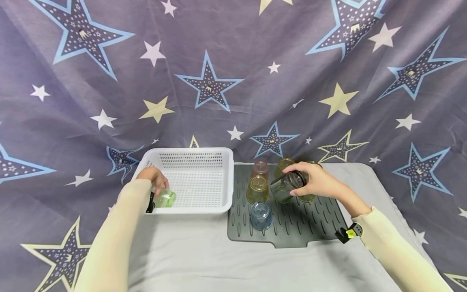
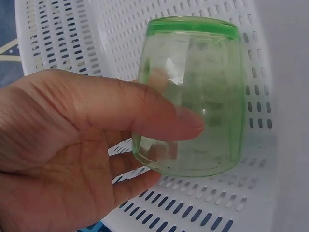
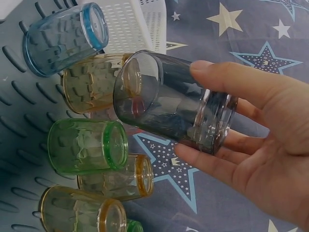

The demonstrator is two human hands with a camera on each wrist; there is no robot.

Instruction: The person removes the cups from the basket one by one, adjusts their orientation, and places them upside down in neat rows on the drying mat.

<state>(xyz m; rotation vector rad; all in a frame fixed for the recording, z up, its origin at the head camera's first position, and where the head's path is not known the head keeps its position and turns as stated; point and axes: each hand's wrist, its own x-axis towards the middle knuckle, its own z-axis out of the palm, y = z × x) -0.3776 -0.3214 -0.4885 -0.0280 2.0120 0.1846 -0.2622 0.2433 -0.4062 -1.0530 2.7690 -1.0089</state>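
My left hand (image 1: 155, 178) is inside the white basket (image 1: 228, 202) at its left end. It grips a clear green glass (image 2: 212, 82), with the thumb across the glass's side in the left wrist view. Over the dark drying mat (image 1: 292, 239), my right hand (image 1: 321, 182) holds a smoky grey glass (image 3: 164, 96) by its thick base. That glass is tilted, its mouth angled down toward the mat. Near it stand a blue glass (image 1: 260, 217), an amber glass (image 1: 258, 190) and a pink glass (image 1: 260, 165), bases up.
More glasses stand on the mat, among them a green glass (image 3: 87, 145) and another amber glass (image 3: 79, 208), partly hidden by the right hand in the head view. A star-patterned curtain (image 1: 219, 129) hangs behind the pale table (image 1: 204, 251).
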